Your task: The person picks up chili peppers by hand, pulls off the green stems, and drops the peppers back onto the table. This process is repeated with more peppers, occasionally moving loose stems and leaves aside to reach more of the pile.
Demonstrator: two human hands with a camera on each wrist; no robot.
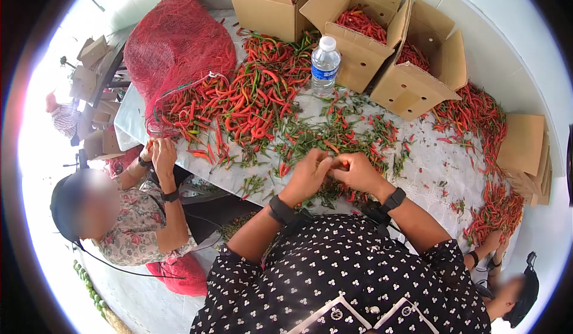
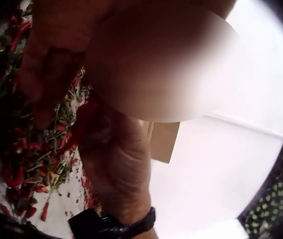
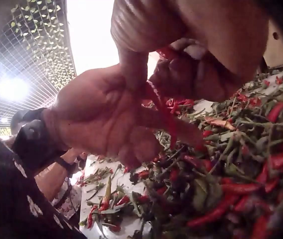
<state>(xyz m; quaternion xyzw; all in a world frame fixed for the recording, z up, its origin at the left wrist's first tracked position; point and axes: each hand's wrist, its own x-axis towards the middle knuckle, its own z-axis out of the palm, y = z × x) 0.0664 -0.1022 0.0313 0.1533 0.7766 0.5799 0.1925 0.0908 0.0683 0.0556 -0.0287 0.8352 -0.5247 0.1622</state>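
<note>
Both hands meet over the pile of loose chillies and stems (image 1: 322, 137) near the table's front edge. My left hand (image 1: 307, 176) has its thumb and fingers bent together; in the right wrist view a thin red chilli (image 3: 167, 117) runs along its fingers. Close beside it, my right hand (image 1: 360, 174) pinches a red chilli (image 1: 341, 165) with thumb and forefinger. The right wrist view shows a bit of red in the right hand's curled fingers (image 3: 174, 74). In the left wrist view both hands are dark, and much is hidden by a blurred patch.
A water bottle (image 1: 325, 67) stands upright behind the pile. Cardboard boxes (image 1: 412, 95) of chillies line the back, beside a red mesh sack (image 1: 179, 42). More chillies (image 1: 486, 131) lie heaped at the right. One person (image 1: 137, 215) sits at the left; another (image 1: 501, 292) works at lower right.
</note>
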